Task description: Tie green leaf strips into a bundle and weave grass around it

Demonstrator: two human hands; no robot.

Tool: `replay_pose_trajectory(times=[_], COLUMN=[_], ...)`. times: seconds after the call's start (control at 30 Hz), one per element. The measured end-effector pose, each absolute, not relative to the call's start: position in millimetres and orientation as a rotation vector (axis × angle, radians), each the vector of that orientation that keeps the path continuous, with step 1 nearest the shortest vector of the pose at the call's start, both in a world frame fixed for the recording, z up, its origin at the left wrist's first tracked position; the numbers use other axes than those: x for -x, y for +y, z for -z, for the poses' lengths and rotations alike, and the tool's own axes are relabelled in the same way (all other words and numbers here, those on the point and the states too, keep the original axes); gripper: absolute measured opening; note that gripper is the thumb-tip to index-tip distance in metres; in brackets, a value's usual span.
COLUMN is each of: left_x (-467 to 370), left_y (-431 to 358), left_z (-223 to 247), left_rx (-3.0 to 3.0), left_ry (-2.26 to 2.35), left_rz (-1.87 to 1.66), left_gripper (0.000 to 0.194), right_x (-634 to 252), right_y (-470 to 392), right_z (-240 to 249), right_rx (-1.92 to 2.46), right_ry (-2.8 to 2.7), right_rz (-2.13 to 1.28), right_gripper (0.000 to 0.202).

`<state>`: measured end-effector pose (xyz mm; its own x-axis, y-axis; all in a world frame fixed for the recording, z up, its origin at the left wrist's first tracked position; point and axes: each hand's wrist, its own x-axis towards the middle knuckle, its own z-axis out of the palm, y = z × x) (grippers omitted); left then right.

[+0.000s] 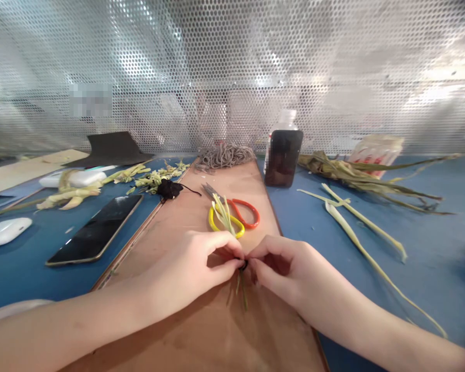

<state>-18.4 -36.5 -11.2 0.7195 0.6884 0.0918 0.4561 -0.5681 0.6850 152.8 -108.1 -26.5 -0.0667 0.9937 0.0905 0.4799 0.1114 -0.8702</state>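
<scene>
Black thread (244, 265), apparently around stalks (223, 216) over the board (174, 217), was pinched by the left hand (201, 261) and right hand (289, 263), fingertips closed; uneven tugging might have snapped it or crushed them.

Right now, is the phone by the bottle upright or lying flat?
Upright: the phone stands on a short edge in front of the bottle, its long sides near vertical.

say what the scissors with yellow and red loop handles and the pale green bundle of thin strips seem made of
Scissors: grey, metallic-looking blades, probably steel; smooth, brightly coloured handles, likely plastic or plastic-coated.

Bundle: apparently matte plant matter, judging by its uneven, leaf-like strips; fingers hide part.
</scene>
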Motion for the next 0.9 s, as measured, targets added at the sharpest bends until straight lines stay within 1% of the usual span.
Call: replay_pose_trajectory(times=[0.1,0.23,0.53,0.9], left_x=[21.6,24.5,25.6,25.9], left_y=[-35.4,-34.6,-33.7,-32.7], left_z=[10.8,10.2,14.1,11.1], left_rx=[-2.301,-2.331,-2.244,-2.196], left_ry=[0.868,0.854,0.771,0.878], left_rz=[-0.414,-0.381,-0.444,-0.399], left_gripper=[0.012,0.011,0.015,0.014], right_x=[-152.2,-150.5,-148.1,-149.0], right_y=[-107.7,-107.4,-109.7,-112.1], right_z=[27.5,30.6,35.8,41.3], right_rx=[1.484,1.478,1.447,1.497], right_ry=[-1.682,-1.744,-1.864,-1.925], right_rz=[-0.826,-0.641,-0.365,-0.296], right_gripper=[0.017,0.016,0.019,0.017])
